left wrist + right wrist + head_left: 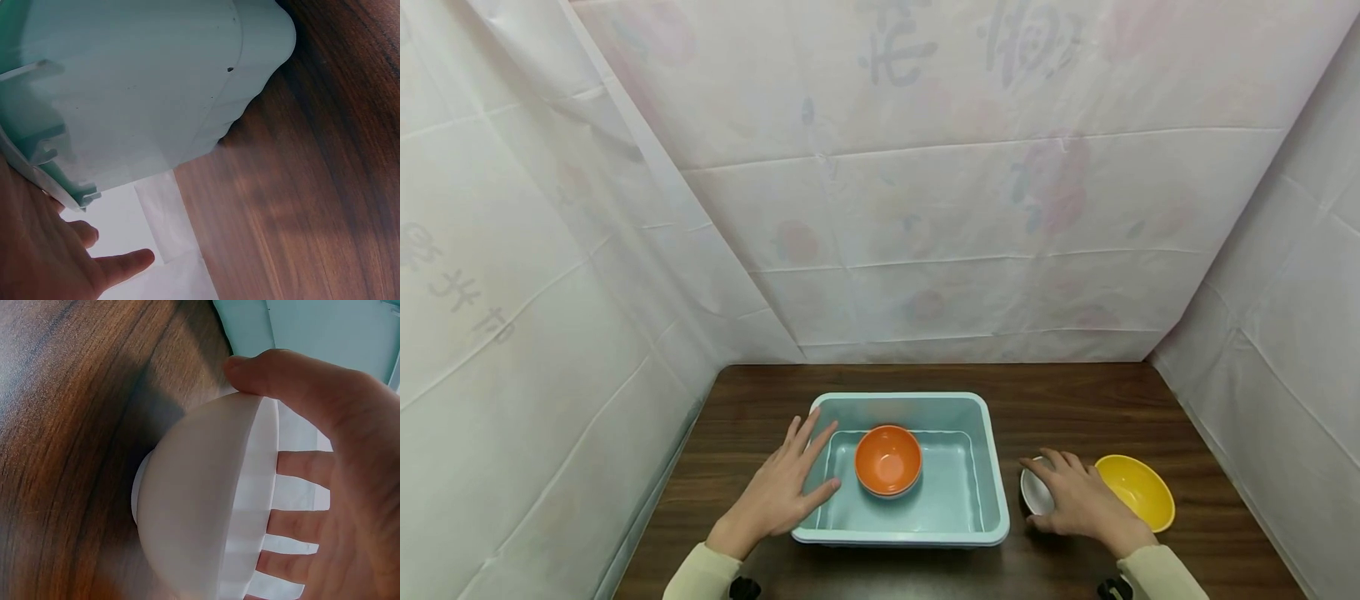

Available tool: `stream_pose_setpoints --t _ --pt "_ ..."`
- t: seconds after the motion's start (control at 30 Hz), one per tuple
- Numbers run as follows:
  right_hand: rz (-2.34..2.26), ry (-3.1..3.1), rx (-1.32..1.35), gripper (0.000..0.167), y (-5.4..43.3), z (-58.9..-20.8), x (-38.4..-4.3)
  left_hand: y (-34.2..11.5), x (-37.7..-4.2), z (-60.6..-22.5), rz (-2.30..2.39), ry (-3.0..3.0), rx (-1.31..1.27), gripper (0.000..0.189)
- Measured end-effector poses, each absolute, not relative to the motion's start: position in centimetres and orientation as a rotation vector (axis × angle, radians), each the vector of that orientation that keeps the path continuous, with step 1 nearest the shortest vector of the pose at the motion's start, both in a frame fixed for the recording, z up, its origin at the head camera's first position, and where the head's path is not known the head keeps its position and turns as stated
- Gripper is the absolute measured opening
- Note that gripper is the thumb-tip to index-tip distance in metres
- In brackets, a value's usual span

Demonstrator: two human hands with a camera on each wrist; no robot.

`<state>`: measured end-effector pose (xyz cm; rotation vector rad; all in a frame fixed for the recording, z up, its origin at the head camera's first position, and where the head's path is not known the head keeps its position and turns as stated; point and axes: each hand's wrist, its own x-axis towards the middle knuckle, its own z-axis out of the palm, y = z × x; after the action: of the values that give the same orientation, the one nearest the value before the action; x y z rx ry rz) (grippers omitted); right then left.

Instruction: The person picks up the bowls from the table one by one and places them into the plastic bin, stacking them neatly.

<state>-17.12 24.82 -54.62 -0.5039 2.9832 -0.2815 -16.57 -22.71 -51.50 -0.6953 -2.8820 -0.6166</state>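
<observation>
My left hand (786,487) is spread at the left rim of a pale blue plastic basin (917,537), its fingers straight. The left wrist view shows the basin's outer side (144,94) beside that hand. An orange bowl (887,460) sits inside the basin, with a paler edge showing beneath it. To the right of the basin, my right hand (1078,500) holds a white bowl (194,494) by its rim, thumb on one side and fingers reaching across to the other. Whether the bowl's foot touches the table cannot be told.
A yellow bowl (1138,492) stands just right of the right hand, partly behind it. All of this is on a dark wooden table (760,400). White printed sheets (962,250) hang behind the table and on both sides.
</observation>
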Motion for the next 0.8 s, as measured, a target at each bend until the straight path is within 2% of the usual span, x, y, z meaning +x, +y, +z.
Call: stream_pose_setpoints --t 0.8 --pt "-0.199 3.032 -0.588 0.081 24.3 -51.0 -18.3 -22.8 -16.7 -51.7 -0.605 -2.885 -0.698 0.079"
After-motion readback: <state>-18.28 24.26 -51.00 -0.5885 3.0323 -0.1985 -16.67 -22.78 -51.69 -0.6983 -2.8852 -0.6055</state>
